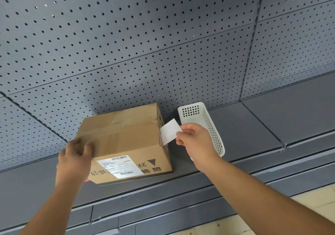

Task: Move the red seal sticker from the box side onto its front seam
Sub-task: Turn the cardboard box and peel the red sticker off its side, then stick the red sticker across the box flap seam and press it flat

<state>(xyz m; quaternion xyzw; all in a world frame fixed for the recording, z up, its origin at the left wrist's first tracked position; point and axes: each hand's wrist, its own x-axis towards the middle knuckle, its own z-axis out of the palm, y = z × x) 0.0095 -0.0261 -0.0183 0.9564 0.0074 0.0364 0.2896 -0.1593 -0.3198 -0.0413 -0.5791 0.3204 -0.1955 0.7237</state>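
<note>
A brown cardboard box (125, 140) sits on a grey shelf, with a white shipping label (120, 166) on its front face. My right hand (194, 138) pinches a rectangular sticker (170, 131) at the box's right side; only its white side shows, and its left edge still touches the box's upper right edge. My left hand (76, 158) presses on the box's front left corner, fingers curled over the top. A taped seam (126, 126) runs across the box top.
A white perforated plastic basket (204, 124) stands just right of the box, behind my right hand. The grey metal shelf (253, 135) runs left to right, backed by a grey pegboard wall (145, 35). A pale floor shows at the bottom right.
</note>
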